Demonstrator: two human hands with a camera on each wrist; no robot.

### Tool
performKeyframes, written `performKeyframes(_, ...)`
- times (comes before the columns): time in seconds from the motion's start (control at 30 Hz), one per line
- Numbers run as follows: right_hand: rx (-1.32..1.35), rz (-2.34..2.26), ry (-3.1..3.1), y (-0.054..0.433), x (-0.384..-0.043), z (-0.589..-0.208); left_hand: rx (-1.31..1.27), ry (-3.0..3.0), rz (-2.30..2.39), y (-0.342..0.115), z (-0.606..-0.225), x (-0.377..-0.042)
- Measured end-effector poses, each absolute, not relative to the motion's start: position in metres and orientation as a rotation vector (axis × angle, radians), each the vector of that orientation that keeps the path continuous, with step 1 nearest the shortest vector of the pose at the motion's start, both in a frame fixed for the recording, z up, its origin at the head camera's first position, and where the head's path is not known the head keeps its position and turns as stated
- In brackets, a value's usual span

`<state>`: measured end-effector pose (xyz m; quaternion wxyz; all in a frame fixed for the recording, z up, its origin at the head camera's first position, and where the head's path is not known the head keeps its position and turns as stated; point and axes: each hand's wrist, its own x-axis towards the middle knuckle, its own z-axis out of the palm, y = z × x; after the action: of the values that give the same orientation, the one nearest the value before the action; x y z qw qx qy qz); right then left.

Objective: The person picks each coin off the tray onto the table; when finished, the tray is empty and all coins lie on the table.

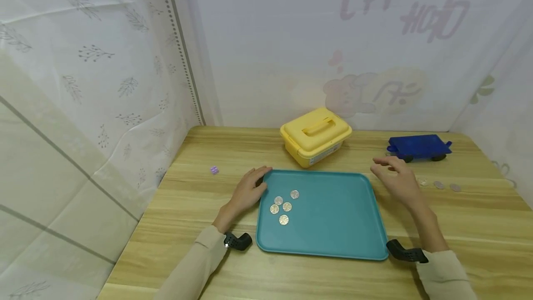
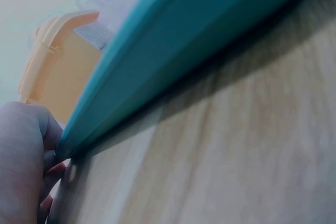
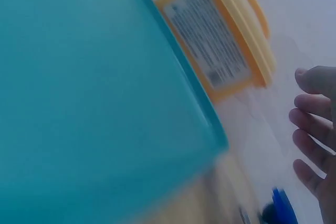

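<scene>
A teal tray [image 1: 333,216] lies on the wooden table with several coins [image 1: 287,207] on its left half. My left hand [image 1: 246,192] is at the tray's far left corner; in the left wrist view its fingers [image 2: 50,129] pinch the rim from both sides. Beyond the tray's right edge, my right hand [image 1: 397,182] hovers apart from it, holding nothing. Its fingers [image 3: 312,129] are spread and slightly bent in the right wrist view. More coins [image 1: 439,184] lie on the table to the right of this hand.
Behind the tray stands a yellow lidded box [image 1: 316,135] with a handle. A blue wheeled toy wagon [image 1: 419,146] is at the back right. One small purple toy brick [image 1: 214,170] lies at the left. Patterned cloth [image 1: 258,59] hangs behind the table.
</scene>
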<state>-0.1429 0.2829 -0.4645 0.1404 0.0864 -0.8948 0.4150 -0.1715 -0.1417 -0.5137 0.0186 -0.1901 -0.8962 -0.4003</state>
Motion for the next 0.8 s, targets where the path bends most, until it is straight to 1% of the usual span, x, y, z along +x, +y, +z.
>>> performKeyframes(0.13, 0.358, 1.194, -2.583, 0.258, -0.145, -0.471, -0.584, -2.781, -1.244, -0.142, -0.514, -0.171)
performKeyframes(0.43, 0.515, 1.287, -2.537, 0.203, -0.137, -0.474, -0.581, -2.788, -1.242, -0.141, -0.513, -0.171)
performKeyframes(0.8, 0.518, 1.373, -2.549, 0.156, -0.125, -0.49, -0.58, -2.789, -1.24, -0.142, -0.514, -0.172)
